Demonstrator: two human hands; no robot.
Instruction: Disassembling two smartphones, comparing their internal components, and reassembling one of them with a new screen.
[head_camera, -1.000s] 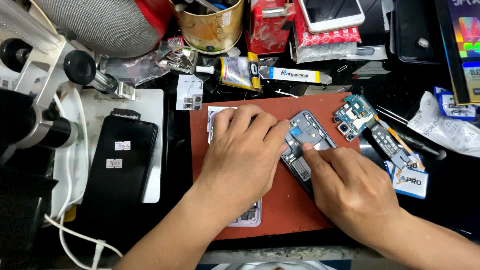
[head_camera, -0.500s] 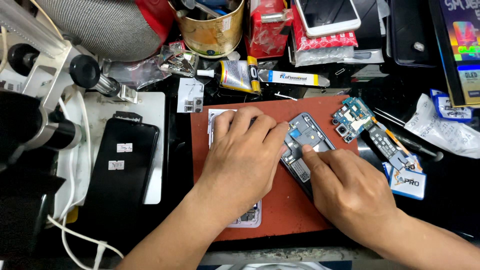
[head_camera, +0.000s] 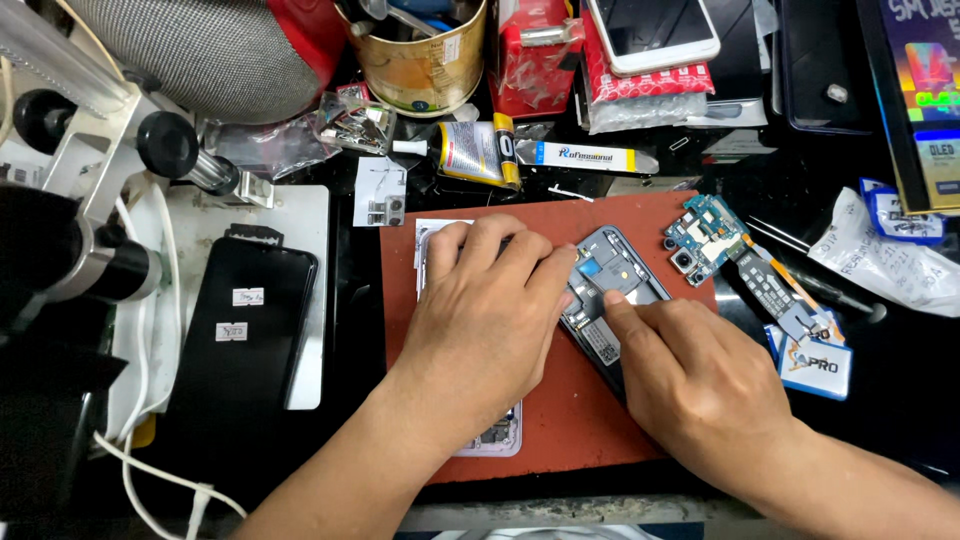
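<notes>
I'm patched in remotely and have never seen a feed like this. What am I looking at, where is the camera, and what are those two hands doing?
The single view comes from a camera worn on a person's head, looking down at their own bare hands over a cluttered repair bench. The left hand lies flat, pressing on a pale phone part on a red work mat. The right hand touches an opened phone frame with a fingertip; the left fingertips reach its edge too. Neither hand holds a tool that I can see. Beside the mat lie a small blue circuit board with camera modules, a black phone on a white pad, a glue tube and a brass-coloured tin of tools. A microscope stand sits on the left.
</notes>
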